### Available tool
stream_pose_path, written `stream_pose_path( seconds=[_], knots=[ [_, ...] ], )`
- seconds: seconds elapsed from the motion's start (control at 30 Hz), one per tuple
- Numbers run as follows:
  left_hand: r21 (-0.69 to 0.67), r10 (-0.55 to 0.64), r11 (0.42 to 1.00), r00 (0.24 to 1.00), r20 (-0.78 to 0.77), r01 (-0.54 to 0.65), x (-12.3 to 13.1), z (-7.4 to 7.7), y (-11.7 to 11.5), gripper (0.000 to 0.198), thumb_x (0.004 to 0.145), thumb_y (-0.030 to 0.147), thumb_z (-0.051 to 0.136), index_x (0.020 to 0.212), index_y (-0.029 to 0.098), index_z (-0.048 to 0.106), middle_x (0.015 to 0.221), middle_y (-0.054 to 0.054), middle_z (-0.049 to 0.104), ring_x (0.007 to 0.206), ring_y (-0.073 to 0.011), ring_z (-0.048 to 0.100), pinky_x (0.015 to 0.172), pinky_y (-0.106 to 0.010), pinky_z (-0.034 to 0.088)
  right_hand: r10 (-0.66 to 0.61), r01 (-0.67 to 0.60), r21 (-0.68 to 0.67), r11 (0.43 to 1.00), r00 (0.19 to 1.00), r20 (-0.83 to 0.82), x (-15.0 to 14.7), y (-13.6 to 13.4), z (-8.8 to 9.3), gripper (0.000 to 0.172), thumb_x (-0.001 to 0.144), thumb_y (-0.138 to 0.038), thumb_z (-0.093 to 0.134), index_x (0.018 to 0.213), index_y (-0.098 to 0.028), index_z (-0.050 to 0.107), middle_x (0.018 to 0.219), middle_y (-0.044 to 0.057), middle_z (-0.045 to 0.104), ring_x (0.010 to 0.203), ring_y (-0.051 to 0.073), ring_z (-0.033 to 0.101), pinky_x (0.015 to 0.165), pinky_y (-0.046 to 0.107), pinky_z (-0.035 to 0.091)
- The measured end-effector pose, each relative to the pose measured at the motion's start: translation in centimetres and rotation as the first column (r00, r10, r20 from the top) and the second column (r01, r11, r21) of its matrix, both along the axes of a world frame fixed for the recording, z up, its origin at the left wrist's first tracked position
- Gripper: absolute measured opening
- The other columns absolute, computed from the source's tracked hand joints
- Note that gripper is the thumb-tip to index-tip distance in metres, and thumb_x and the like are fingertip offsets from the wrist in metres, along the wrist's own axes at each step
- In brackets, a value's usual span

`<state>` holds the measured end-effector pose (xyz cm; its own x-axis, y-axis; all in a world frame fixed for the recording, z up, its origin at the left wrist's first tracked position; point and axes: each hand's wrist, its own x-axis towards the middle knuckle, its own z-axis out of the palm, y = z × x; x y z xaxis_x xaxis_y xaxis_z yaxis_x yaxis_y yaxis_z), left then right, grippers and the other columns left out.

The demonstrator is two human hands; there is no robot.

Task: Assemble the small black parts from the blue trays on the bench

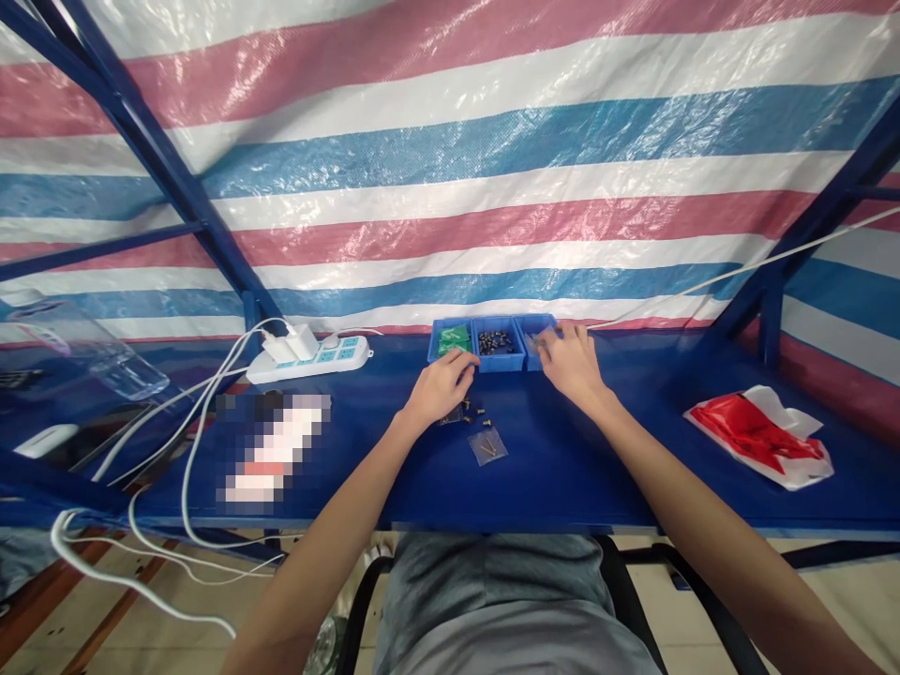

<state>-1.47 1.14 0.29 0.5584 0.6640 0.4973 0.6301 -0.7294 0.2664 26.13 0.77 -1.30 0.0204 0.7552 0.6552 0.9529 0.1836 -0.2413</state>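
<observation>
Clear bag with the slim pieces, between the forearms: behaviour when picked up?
The bag is probably floppy: it looks like thin film. Likely light, since only a few slim pieces show inside. Those may slide, as the bag looks roomy.

On the surface (555, 483) before me, the parts bins (503, 365) stand side by side at the back, a plastic sachet (487, 447) in front of them, a power strip (309, 367) left, a plastic bag (756, 431) right
</observation>
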Motion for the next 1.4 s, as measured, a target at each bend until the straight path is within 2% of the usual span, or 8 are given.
stream_pose_path(
  seconds=[0.13,0.23,0.3,0.37,0.53,1.03,1.23,1.4],
  knots=[
    [-0.018,-0.003,1.000,1.000,-0.010,0.003,-0.1,0.1,0.0,0.025,0.104,0.029,0.041,0.112,0.024,0.064,0.102,-0.004,0.065,0.085,-0.0164,0.064,0.075,-0.027,0.049,0.257,-0.262,-0.030,0.965,0.961,-0.101,-1.7,-0.9,1.4,0.022,0.094,-0.021,0.052,0.101,-0.018,0.072,0.107,0.015,0.068,0.105,0.031,0.058,0.093,0.046,0.046],
    [-0.035,-0.002,0.999,1.000,-0.019,0.001,-0.1,0.0,0.3,0.024,0.103,0.029,0.044,0.112,0.023,0.065,0.103,-0.004,0.066,0.084,-0.0164,0.064,0.075,-0.027,0.049,0.493,-0.546,-0.188,0.816,0.828,-0.268,-4.3,-2.2,1.7,0.019,0.094,-0.021,0.053,0.091,-0.021,0.072,0.087,0.004,0.071,0.080,0.020,0.065,0.078,0.034,0.049],
    [-0.055,-0.011,0.998,1.000,-0.016,0.010,-0.2,-0.2,0.4,0.023,0.102,0.026,0.044,0.112,0.023,0.065,0.104,-0.004,0.068,0.084,-0.0166,0.065,0.076,-0.028,0.049,0.556,-0.635,-0.272,0.723,0.769,-0.316,-6.1,-3.4,1.2,0.014,0.093,-0.021,0.059,0.088,-0.020,0.071,0.083,0.002,0.071,0.074,0.018,0.065,0.073,0.031,0.048],
    [-0.078,-0.022,0.997,1.000,-0.010,0.021,-0.2,-0.3,0.5,0.023,0.101,0.024,0.044,0.113,0.022,0.064,0.105,-0.004,0.069,0.085,-0.0169,0.066,0.075,-0.028,0.049,0.579,-0.653,-0.315,0.689,0.757,-0.304,-7.6,-4.4,0.5,0.007,0.092,-0.022,0.064,0.089,-0.020,0.071,0.083,0.003,0.071,0.077,0.019,0.065,0.074,0.031,0.047],
    [-0.085,-0.011,0.996,0.999,-0.046,0.007,-0.3,-0.1,0.4,0.023,0.100,0.025,0.044,0.110,0.023,0.065,0.104,-0.004,0.071,0.083,-0.0177,0.066,0.070,-0.028,0.047,0.584,-0.606,-0.336,0.721,0.792,-0.177,-8.9,-5.1,-0.5,0.007,0.093,-0.021,0.065,0.090,-0.019,0.071,0.094,0.008,0.067,0.098,0.025,0.061,0.088,0.037,0.045],
    [-0.080,-0.024,0.997,0.995,-0.101,0.016,-0.4,-0.4,0.7,0.023,0.100,0.025,0.044,0.104,0.023,0.066,0.095,-0.003,0.069,0.078,-0.0166,0.064,0.070,-0.027,0.047,0.558,-0.590,-0.298,0.751,0.807,-0.191,-8.3,-4.1,-1.0,0.024,0.095,-0.007,0.051,0.082,-0.019,0.066,0.088,0.006,0.063,0.086,0.021,0.056,0.080,0.032,0.041],
    [-0.098,-0.040,0.995,0.995,-0.093,0.031,-0.5,-0.3,0.6,0.020,0.097,0.028,0.049,0.102,0.024,0.068,0.088,-0.003,0.067,0.073,-0.0162,0.062,0.064,-0.026,0.045,0.492,-0.553,-0.219,0.804,0.825,-0.277,-7.5,-3.1,-1.2,0.022,0.095,-0.011,0.052,0.085,-0.021,0.069,0.083,0.004,0.066,0.082,0.020,0.060,0.078,0.032,0.043],
    [-0.153,-0.119,0.983,0.987,-0.106,0.102,-0.4,-0.2,0.4,0.015,0.093,0.032,0.058,0.090,0.022,0.069,0.084,-0.001,0.065,0.072,-0.0148,0.061,0.063,-0.025,0.044,0.423,-0.531,-0.081,0.844,0.751,-0.507,-7.4,-2.7,-1.0,0.015,0.092,-0.019,0.054,0.088,-0.022,0.068,0.089,0.004,0.072,0.083,0.020,0.066,0.075,0.031,0.048]
  ],
)
